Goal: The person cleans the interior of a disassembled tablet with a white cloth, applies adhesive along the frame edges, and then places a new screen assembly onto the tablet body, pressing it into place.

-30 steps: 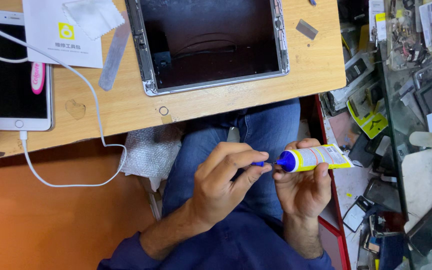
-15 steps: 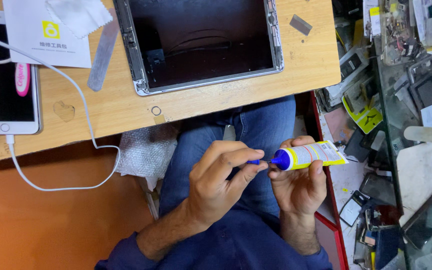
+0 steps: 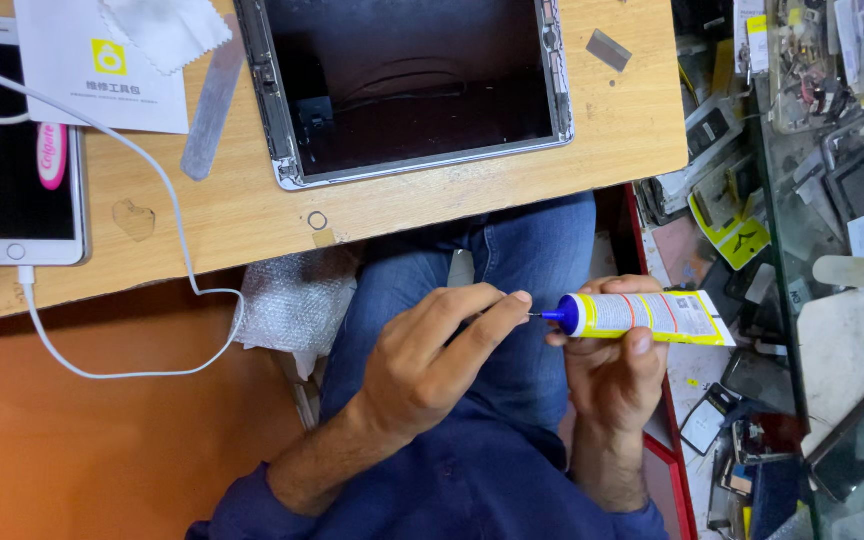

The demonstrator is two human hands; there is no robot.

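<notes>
glue tube: small yellow tube with a blue nozzle, held level over the lap, below the table edge.
right hand: fingers wrapped around the tube's body.
left hand: fingertips pinched together at the thin nozzle tip.
handling: looks light and soft; squeezing would likely push glue out, so grip gently at mid-body.
tablet: opened, on the table.
</notes>
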